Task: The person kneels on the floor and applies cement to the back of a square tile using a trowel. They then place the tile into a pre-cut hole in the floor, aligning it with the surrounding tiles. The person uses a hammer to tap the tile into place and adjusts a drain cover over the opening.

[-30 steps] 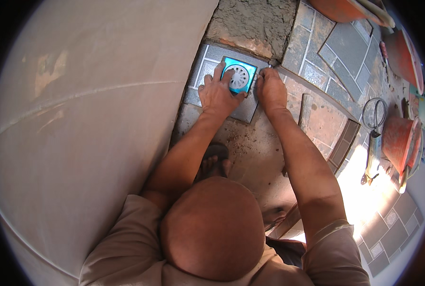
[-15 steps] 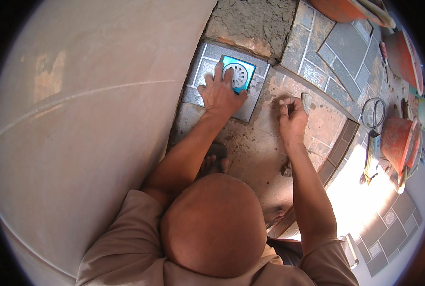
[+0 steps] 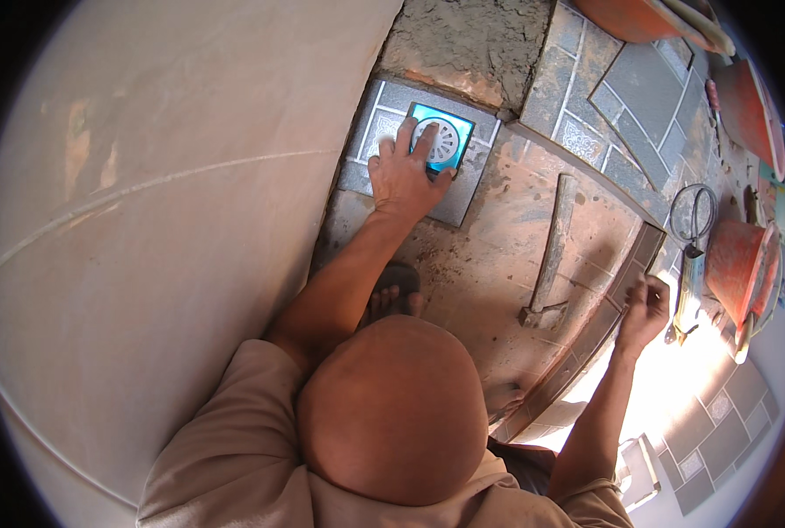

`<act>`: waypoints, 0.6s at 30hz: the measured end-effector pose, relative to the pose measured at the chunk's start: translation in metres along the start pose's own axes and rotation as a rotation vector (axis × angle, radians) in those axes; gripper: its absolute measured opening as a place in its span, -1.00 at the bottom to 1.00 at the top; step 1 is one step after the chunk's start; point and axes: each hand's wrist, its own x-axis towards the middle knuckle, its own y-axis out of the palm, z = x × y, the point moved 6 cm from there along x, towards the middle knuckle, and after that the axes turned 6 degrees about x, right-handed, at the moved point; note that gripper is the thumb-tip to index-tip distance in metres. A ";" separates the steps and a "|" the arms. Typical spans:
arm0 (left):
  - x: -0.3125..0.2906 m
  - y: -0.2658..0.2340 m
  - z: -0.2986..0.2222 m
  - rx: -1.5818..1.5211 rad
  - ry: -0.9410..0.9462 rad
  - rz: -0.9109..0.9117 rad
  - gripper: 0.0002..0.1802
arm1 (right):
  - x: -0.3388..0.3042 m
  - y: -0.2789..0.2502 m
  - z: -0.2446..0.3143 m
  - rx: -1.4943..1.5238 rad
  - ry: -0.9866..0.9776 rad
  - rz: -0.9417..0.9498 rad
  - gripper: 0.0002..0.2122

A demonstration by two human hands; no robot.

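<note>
My left hand [image 3: 401, 180] rests with fingers spread over a square floor drain [image 3: 449, 145], which has a round slotted grate and shiny blue film on its frame. The drain sits in a grey patterned tile [image 3: 454, 208] against the wall. Out to the right, above the edge of a dark tile strip [image 3: 608, 317], my right hand [image 3: 646, 319] is held with its fingers curled in; whatever they may hold is too small to make out. Between my hands a hammer [image 3: 554, 251] with a worn wooden handle lies on the floor, its head toward me.
Wet mortar [image 3: 463, 44] covers the floor beyond the tile. Laid tiles [image 3: 577, 106] carry a loose cut tile [image 3: 643, 97]. Orange buckets [image 3: 735, 264] and a coiled cable [image 3: 693, 211] lie at right. A large pale wall [image 3: 164, 264] runs along my left; my foot [image 3: 397, 295] is below the drain.
My right hand has moved right and toward me, away from the hammer's handle, which now shows fully. My left hand has stayed on the drain with only a slight shift.
</note>
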 end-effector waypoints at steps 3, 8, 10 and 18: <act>0.001 -0.001 -0.005 0.037 -0.004 0.048 -0.15 | 0.014 -0.061 -0.026 -0.125 0.084 -0.191 -0.98; -0.001 -0.013 -0.001 -0.039 0.008 0.004 -0.25 | 0.017 -0.133 -0.060 -0.195 0.039 -0.151 -0.90; -0.003 -0.016 0.007 -0.235 0.020 -0.178 -0.39 | 0.021 -0.188 -0.109 -0.282 -0.031 -0.213 -0.76; -0.030 -0.014 0.042 -0.361 0.020 -0.295 -0.57 | -0.031 0.027 -0.015 -0.431 -0.361 0.395 -0.86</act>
